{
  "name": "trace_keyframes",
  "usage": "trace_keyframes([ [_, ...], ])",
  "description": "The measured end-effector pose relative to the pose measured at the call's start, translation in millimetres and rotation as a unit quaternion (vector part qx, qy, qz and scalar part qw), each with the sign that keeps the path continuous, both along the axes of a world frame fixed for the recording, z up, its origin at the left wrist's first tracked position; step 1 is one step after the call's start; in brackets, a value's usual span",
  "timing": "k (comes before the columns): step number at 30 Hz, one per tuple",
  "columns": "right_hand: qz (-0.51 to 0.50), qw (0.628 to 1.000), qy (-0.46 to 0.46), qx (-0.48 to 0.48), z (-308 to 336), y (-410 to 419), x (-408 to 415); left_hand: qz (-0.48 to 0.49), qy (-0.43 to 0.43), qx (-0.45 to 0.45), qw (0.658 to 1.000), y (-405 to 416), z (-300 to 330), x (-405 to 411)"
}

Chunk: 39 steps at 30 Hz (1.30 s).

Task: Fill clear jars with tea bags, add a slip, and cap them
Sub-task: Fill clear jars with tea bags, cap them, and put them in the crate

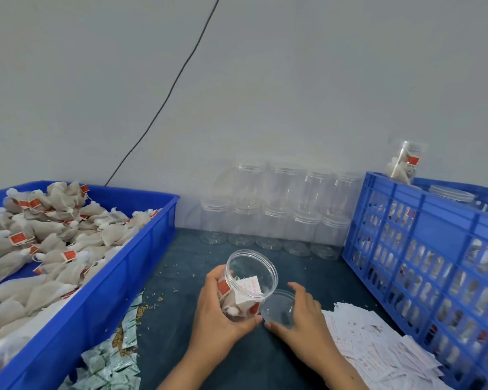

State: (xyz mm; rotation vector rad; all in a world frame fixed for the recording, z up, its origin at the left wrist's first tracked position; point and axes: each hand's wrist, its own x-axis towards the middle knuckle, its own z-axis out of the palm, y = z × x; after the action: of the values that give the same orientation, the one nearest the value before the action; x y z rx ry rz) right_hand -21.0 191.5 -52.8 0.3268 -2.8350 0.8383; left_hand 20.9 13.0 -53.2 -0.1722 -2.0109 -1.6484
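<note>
The left hand [219, 313] grips a clear jar [247, 285], fingers curled round its side, tilting its open mouth up and away from the person. Inside lie tea bags [238, 304] with red tags and a white slip [250, 288]. The right hand [302, 319] pinches a clear lid [278, 306] just beside the jar, near its lower edge. Both are over a dark surface [181, 277]. To the left stands a blue bin [104, 291] heaped with loose tea bags [48, 240]; small green-and-white packets [110, 364] lie before it. More slips [378, 347] are spread at right beside a blue crate [423, 215]. Empty capped jars [273, 209] are stacked against the wall.
</note>
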Motion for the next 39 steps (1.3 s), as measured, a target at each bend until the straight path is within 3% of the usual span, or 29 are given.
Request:
trace_keyframes([
  [9, 0.128, 0.975, 0.003, -0.183, 33.2, 16.4, 19.0, 0.005, -0.008, -0.02, 1.0, -0.6, 1.9, 2.9],
  [15, 0.196, 0.909, -0.018, -0.366, 56.5, 18.3, 34.0, -0.02, 0.009, -0.075, 0.997, 0.9, 3.2, 6.8],
  [19, 0.196, 0.913, 0.009, -0.357, 52.8, 8.1, 40.1, -0.018, 0.025, -0.099, 0.995, 0.1, 2.8, 6.9],
  [25, 0.159, 0.946, 0.085, -0.268, 47.2, 2.6, 41.0, -0.019, 0.09, -0.252, 0.963, -1.4, 6.7, 7.7],
  [27, 0.128, 0.945, 0.096, -0.286, 44.9, -0.6, 40.3, -0.046, 0.07, -0.201, 0.976, -1.1, 5.0, 7.2],
  [29, 0.1, 0.934, 0.109, -0.324, 41.0, -5.6, 40.0, -0.069, 0.014, -0.06, 0.996, -0.4, 7.8, 8.0],
  [32, 0.07, 0.92, 0.085, -0.376, 35.2, -16.0, 41.9, -0.138, -0.065, 0.101, 0.983, -4.2, 13.6, 7.0],
  [39, 0.084, 0.922, 0.076, -0.37, 41.0, -27.3, 48.7, -0.235, -0.099, 0.169, 0.952, -16.7, 17.4, 6.3],
])
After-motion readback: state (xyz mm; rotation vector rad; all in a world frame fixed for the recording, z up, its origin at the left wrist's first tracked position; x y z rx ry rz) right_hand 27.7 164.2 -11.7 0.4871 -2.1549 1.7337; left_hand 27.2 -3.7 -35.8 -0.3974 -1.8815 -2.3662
